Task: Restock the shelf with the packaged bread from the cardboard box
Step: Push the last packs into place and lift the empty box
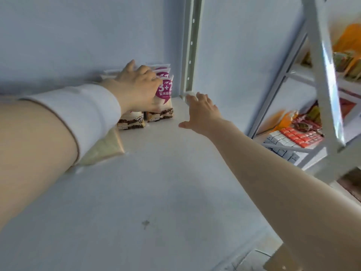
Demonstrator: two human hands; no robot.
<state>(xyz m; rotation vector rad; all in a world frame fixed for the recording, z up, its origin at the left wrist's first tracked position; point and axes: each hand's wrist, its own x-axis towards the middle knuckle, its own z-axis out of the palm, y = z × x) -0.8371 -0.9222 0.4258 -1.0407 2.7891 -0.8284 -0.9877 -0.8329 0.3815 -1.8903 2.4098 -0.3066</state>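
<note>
Bread packs (165, 94) on shelf (156, 182), 11 o'clock.
Left hand (136, 85) grips them; right hand (202, 112), fingers spread, at their 3 o'clock.

Single view from a head-worn wide-angle camera. It looks forward and down onto a white shelf (156, 182) from close above its front edge, facing the rear wall (68, 36). Both forearms enter from the lower corners. The left hand (136, 83), on the packets (164, 90), and the right hand (203, 112) lie just above centre. The frame is tilted: the upright (192, 45) leans, and a neighbouring rack (324, 75) slants across the right margin, seen from above.
</note>
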